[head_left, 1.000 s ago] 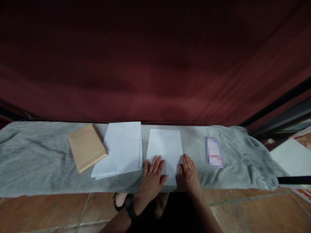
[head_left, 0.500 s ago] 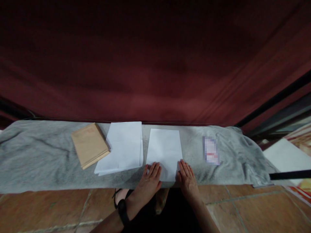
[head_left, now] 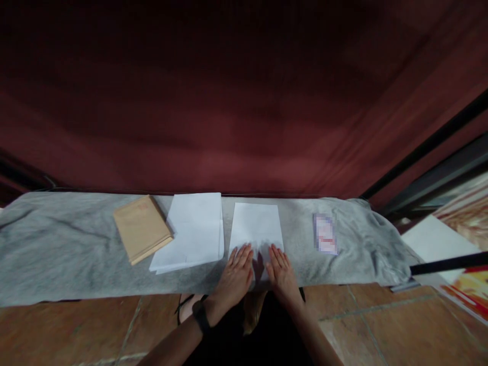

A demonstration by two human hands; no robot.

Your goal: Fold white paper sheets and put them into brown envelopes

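A white sheet of paper (head_left: 256, 223) lies flat on the grey cloth in front of me. My left hand (head_left: 236, 272) rests palm down over its near left part, fingers stretched out. Palm down over the near right part lies my right hand (head_left: 281, 273), its fingers straight as well. A strip of paper shows between the two hands, with their shadows on it. To the left is a stack of white paper (head_left: 194, 231), its edges uneven. Brown envelopes (head_left: 142, 229) overlap the stack's left side.
The grey cloth (head_left: 84, 269) covers a long, narrow surface against a dark red fabric wall (head_left: 244, 127). Right of the sheet lies a blurred, pixelated item (head_left: 325, 234). A black bar (head_left: 450, 263) and a white panel (head_left: 438, 241) stand at the far right. Below are floor tiles (head_left: 95, 325).
My right hand has moved inward from the sheet's right edge onto the paper. The left hand has shifted slightly farther up the sheet. The view has tilted a little.
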